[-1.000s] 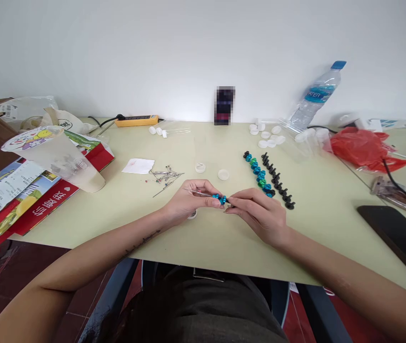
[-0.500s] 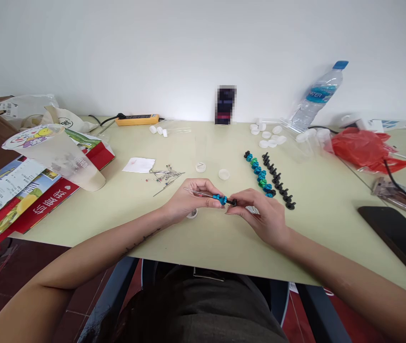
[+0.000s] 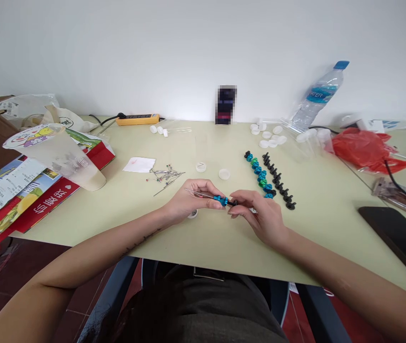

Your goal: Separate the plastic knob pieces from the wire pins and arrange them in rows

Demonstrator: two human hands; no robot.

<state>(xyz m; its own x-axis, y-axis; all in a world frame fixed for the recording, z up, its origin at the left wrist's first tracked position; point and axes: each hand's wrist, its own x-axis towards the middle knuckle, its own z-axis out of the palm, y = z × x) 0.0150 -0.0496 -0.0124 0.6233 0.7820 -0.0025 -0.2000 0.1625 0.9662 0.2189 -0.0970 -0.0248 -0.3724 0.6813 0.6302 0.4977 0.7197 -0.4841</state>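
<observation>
Between thumb and fingers, my left hand (image 3: 192, 199) pinches a small blue metal fitting (image 3: 220, 200) with a thin metal rod running out toward the left. My right hand (image 3: 262, 212) is closed on a black flanged plug (image 3: 234, 203), whose stem meets the fitting's right end. Partly hidden below my left hand is a small round white container (image 3: 193, 214). Right of my hands lie a row of blue and green fittings (image 3: 261, 176) and a row of black plugs (image 3: 277, 178). Several thin metal rods (image 3: 167, 176) lie in a loose pile at left.
White caps (image 3: 272, 138) and clear tubes are at the back right, near a leaning water bottle (image 3: 319, 95). At left, a plastic cup (image 3: 63, 159) rests on a red box. A dark phone (image 3: 399, 243) lies at right; a yellow power strip (image 3: 137, 119) stands by the wall.
My right fingers have shifted slightly about the black plug. Both hands and the blue fitting stay almost in place.
</observation>
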